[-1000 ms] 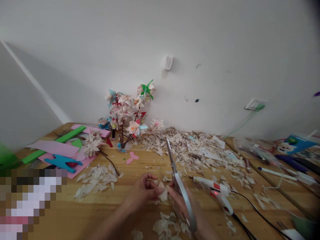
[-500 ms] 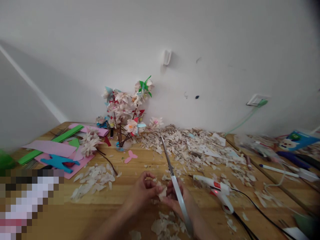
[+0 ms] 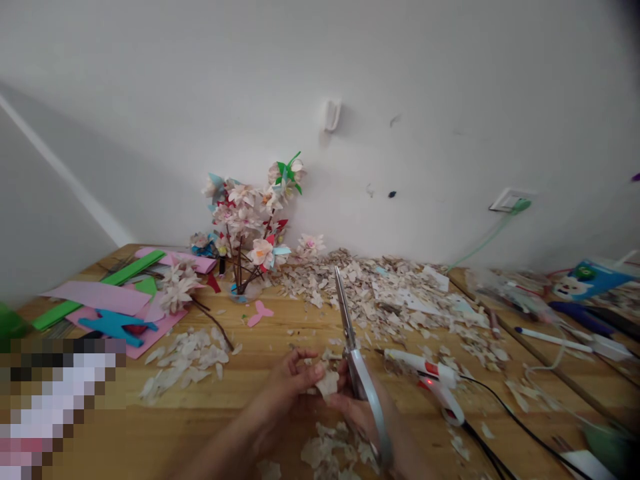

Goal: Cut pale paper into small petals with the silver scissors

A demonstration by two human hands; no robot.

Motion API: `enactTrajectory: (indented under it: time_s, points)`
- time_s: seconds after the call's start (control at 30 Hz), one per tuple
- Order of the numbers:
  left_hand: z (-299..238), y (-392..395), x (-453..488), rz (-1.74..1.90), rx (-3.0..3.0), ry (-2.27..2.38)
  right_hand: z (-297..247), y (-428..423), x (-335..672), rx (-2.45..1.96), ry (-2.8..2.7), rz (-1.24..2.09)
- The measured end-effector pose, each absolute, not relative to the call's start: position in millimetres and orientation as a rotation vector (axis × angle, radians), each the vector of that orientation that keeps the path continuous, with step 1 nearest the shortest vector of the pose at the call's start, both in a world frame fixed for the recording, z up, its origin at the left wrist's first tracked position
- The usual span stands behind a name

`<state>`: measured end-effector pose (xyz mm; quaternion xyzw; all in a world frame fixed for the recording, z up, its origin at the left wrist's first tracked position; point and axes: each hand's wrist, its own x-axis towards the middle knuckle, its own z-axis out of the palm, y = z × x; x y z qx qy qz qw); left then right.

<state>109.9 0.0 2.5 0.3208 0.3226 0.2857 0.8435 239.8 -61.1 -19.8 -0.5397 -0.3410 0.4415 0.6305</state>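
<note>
My left hand (image 3: pixel 287 385) pinches a small pale petal piece (image 3: pixel 327 383) above the wooden table (image 3: pixel 240 413). My right hand (image 3: pixel 367 420) is closed round the handles of silver scissors (image 3: pixel 353 347), whose shut blades point up and away from me. Its fingertips also touch the petal piece. Under both hands lies a small heap of cut pale petals (image 3: pixel 325 453).
A glue gun (image 3: pixel 430 380) with a red light and black cord lies right of my hands. A bunch of paper flowers (image 3: pixel 250 223) stands by the wall, with a wide litter of scraps (image 3: pixel 400 300). Coloured paper (image 3: pixel 115 303) lies left; pens and a booklet (image 3: pixel 585 283) right.
The scissors have tilted slightly, the tip shifting a little right. Both hands stay together on the petal piece, which now sits lower between the fingers.
</note>
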Motion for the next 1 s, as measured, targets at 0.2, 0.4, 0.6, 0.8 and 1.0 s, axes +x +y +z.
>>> enactTrajectory:
  time_s: [0.2, 0.4, 0.6, 0.8, 1.0]
  points:
    - [8, 3, 105, 0.639, 0.779, 0.674, -21, -59, 242, -1.061, -0.768, 1.185]
    - [16, 1, 104, 0.633, 0.751, 0.661, -13, -62, 241, -1.018, -0.683, 1.104]
    - [18, 4, 104, 0.588, 0.840, 0.674, -30, -56, 245, -1.049, -0.752, 1.098]
    - [17, 2, 107, 0.641, 0.794, 0.680, -23, -56, 243, -1.023, -0.741, 1.090]
    - [16, 6, 102, 0.572, 0.824, 0.622, -10, -61, 246, -1.078, -0.700, 0.996]
